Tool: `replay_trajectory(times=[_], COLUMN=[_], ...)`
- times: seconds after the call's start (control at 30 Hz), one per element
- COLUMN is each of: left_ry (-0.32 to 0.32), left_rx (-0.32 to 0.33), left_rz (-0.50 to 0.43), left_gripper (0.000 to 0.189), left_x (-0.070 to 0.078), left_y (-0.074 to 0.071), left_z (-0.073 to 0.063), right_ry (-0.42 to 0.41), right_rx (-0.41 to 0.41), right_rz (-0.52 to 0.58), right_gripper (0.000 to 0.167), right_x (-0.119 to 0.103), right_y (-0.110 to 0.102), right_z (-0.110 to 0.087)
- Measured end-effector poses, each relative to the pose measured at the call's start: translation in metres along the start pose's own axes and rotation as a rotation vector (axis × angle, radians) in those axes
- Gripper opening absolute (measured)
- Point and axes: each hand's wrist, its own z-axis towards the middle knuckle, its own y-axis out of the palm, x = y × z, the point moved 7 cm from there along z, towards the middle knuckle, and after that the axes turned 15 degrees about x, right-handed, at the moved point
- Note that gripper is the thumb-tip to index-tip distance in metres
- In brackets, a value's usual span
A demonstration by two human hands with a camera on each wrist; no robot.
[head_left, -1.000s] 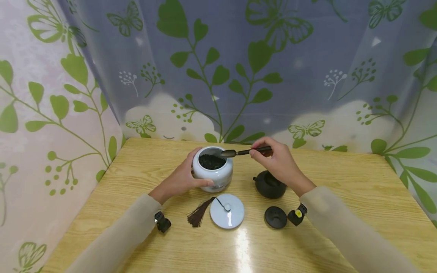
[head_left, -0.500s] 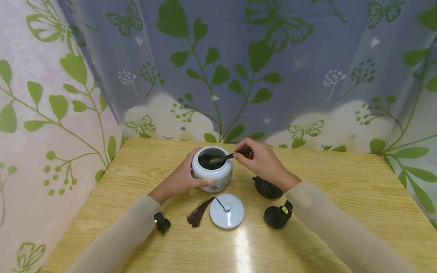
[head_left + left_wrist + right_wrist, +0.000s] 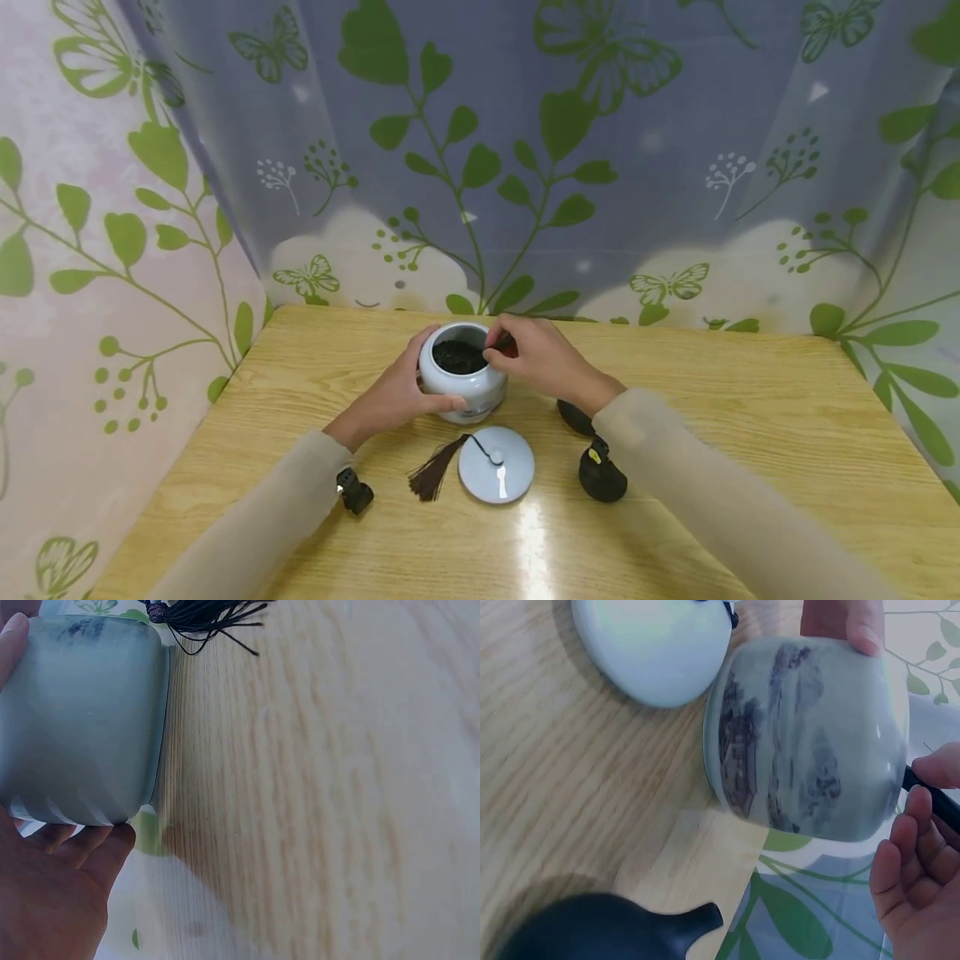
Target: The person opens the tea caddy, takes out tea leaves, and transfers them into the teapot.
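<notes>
Gleaming wht jar (image 3: 478,388) | rnd, wide-mouthed | purplish-gry print (image 3: 740,754) | dk contents (image 3: 457,357)

Jar (image 3: 480,392) mouth reachable from above; right hand (image 3: 543,354) crowds right rim, left hand (image 3: 397,392) blocks left side. White lid (image 3: 480,479), tassel (image 3: 435,473) obstruct near side. Worktop (image 3: 757,408) gap between jar and teapot (image 3: 592,930), right forearm overhead.

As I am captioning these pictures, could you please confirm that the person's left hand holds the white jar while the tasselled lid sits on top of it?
Not quite: the left hand does hold the white jar, but the tasselled lid lies on the wooden table, as the head view shows.
</notes>
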Motion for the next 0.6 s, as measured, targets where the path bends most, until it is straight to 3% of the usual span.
replay_trajectory(times=[0.27,0.6], left_ry=[0.018,0.002], left_rx=[-0.007,-0.011], left_rz=[-0.027,-0.02], left_gripper=[0.118,0.118], left_x=[0.001,0.003], left_y=[-0.001,0.001], left_z=[-0.001,-0.001], right_ry=[0.079,0.202], right_rx=[-0.011,0.044], right_rz=[0.113,0.247], right_gripper=[0.013,0.019], right_x=[0.005,0.016], right_y=[0.006,0.012], right_z=[-0.002,-0.009])
